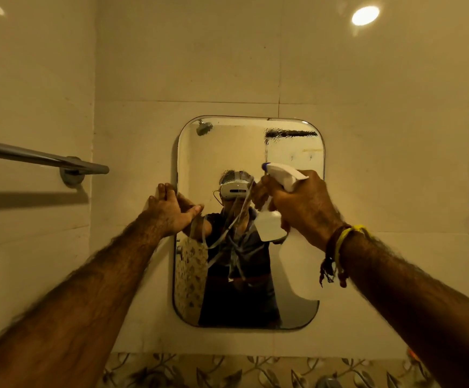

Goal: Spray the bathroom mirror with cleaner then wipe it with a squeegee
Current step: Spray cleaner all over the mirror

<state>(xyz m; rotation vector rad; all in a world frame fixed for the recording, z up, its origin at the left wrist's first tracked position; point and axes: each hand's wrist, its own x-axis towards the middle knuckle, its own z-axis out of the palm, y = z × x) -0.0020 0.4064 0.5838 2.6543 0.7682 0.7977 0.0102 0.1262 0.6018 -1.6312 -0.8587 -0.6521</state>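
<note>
The mirror (289, 275), a rounded rectangle fixed to the pale wall (227, 65), lies straight ahead of both hands, with wet streaks running down its middle and fogged patches near its top right corner. The left hand (171, 208) braces flat at the mirror's left edge, fingers straight and together, thumb spread onto the glass. The right hand (297, 203) is wrapped round the neck of the spray bottle (272, 222), fingers curled at the trigger, nozzle pointing at the glass just beyond the knuckles. Spraying looks partly done: the lower glass beneath the right fingers seems dry, so an even pass downward would serve, keeping the nozzle off the surface. Left of the braced fingers the towel bar (45, 161) juts out and limits elbow swing; right of the bottle the wall is bare. No squeegee is in view.
</note>
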